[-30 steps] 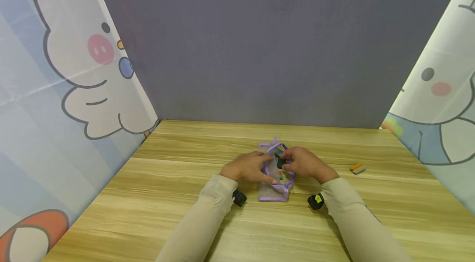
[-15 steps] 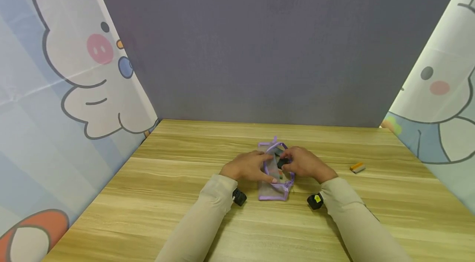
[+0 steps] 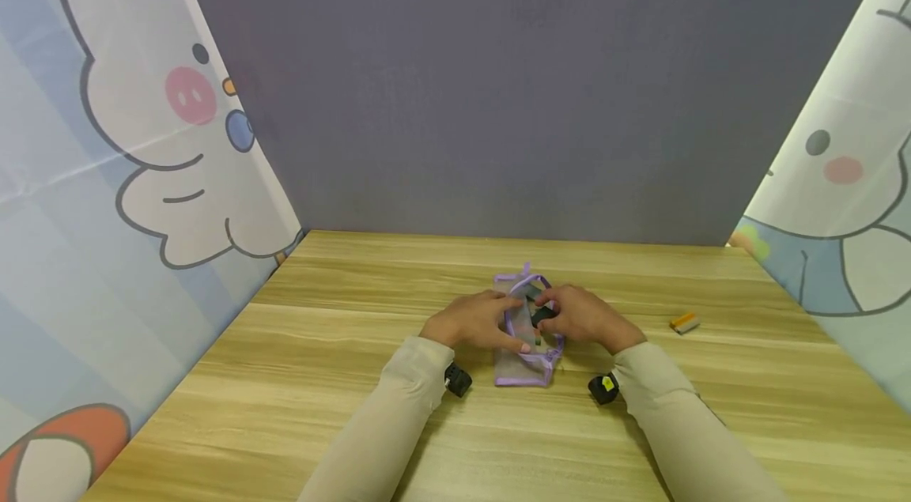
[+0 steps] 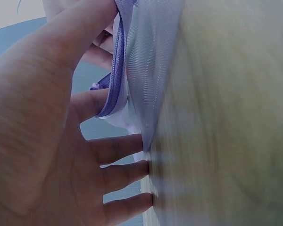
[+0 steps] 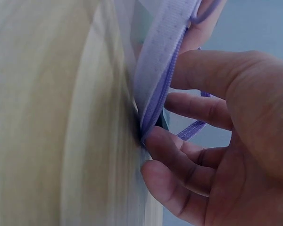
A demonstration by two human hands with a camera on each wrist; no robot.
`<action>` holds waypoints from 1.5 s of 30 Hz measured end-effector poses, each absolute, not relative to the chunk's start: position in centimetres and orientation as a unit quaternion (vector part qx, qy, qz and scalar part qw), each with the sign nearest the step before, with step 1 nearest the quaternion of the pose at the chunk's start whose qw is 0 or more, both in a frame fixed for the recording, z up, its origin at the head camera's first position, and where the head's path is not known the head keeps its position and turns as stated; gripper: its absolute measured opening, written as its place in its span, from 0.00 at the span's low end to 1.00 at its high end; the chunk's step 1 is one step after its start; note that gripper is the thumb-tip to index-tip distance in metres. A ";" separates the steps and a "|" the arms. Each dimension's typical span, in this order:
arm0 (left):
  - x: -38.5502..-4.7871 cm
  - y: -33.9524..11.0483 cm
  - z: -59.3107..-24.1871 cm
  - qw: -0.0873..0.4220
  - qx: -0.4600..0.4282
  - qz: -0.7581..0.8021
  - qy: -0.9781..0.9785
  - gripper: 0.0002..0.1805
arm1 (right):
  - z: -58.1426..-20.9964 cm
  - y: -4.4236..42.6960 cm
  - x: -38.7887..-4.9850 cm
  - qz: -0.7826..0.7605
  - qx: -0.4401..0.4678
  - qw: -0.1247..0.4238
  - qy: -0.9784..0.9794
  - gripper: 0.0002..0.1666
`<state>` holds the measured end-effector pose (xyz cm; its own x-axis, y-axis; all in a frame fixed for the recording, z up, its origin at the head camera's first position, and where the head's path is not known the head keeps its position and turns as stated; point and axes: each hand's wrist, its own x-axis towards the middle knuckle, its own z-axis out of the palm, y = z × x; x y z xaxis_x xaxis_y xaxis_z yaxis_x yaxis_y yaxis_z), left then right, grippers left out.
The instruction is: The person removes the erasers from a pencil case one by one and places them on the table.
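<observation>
A translucent mesh pouch with purple trim [image 3: 522, 382] lies on the table, its zipped mouth spread apart. My left hand [image 3: 473, 320] rests at its left side, thumb and index finger against the zipper edge [image 4: 115, 70] and the other fingers extended toward the table in the left wrist view. From the right, my right hand [image 3: 587, 316] reaches into the mouth and pinches a small dark object [image 3: 543, 317]. The right wrist view shows its curled lower fingers [image 5: 179, 174] beside the purple zipper [image 5: 162, 89], with the pinched object mostly hidden. Small greenish and reddish contents show through the pouch.
A small orange and grey item [image 3: 685, 322] lies on the wooden table [image 3: 342, 312] to the right of the hands. A dark panel [image 3: 498, 91] stands behind the table, and cartoon-printed cloths hang at both sides.
The dark object has shifted slightly down and right inside the pouch mouth, with the right fingertips around it. The left hand stays nearly still.
</observation>
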<state>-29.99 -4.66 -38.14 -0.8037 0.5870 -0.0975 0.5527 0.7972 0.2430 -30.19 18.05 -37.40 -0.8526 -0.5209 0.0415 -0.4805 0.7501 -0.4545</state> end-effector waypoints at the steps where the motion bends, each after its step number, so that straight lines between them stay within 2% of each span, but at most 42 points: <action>1: -30.1 -4.7 -38.2 0.083 0.303 0.102 0.944 0.49 | -37.4 18.1 -30.2 -0.228 -0.270 0.043 0.934 0.24; 16: -30.0 -4.9 -39.0 0.074 0.318 0.106 0.939 0.49 | -37.5 17.9 -29.8 -0.240 -0.264 0.071 0.932 0.16; 25: -30.1 -5.1 -38.8 0.074 0.315 0.115 0.939 0.50 | -37.3 17.6 -29.8 -0.179 -0.243 0.054 0.952 0.19; 34: -30.3 -4.8 -39.0 0.077 0.312 0.110 0.940 0.51 | -37.0 18.1 -29.3 -0.125 -0.234 0.030 0.964 0.12; 41: -30.3 -4.8 -38.8 0.072 0.315 0.113 0.940 0.50 | -36.8 18.4 -29.1 -0.095 -0.228 0.014 0.969 0.12; 45: -30.1 -4.8 -38.6 0.076 0.311 0.112 0.941 0.50 | -36.7 18.3 -29.1 -0.105 -0.219 0.026 0.970 0.13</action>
<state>-30.09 -4.82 -38.60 -0.7954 0.6016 -0.0731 0.5677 0.7819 0.2577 -29.09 18.25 -36.71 -0.9023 -0.4310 -0.0041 -0.4201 0.8816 -0.2153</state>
